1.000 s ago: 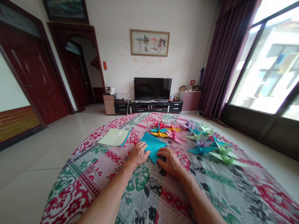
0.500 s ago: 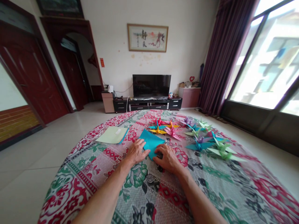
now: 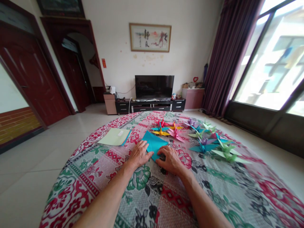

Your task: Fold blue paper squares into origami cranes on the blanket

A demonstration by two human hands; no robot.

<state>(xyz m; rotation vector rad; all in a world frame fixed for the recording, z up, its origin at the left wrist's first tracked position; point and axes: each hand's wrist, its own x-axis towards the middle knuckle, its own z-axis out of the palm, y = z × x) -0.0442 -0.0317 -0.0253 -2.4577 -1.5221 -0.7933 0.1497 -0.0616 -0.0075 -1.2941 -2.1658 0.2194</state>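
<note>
A blue sheet of origami paper [image 3: 155, 141] lies on the patterned tablecloth in front of me, one corner pointing away and one towards me. My left hand [image 3: 139, 153] rests flat over its left edge, thumb and fingers apart. At the lower right edge, my right hand [image 3: 169, 159] has its fingers curled and closed on the paper; its fingertips are partly hidden. Just beyond the sheet stand folded paper cranes, among them a yellow crane [image 3: 161, 132] and a pink crane [image 3: 175, 133].
A stack of pale green and blue paper [image 3: 114, 136] lies to the left. More cranes spread over the right side, including a blue crane [image 3: 203, 146] and a green crane [image 3: 229, 153]. The round table's cloth [image 3: 95, 177] reaches its edge. Beyond stands a television [image 3: 154, 87].
Hardly anything differs. Both hands stay in the same places on the blue paper, and the view has shifted very slightly.
</note>
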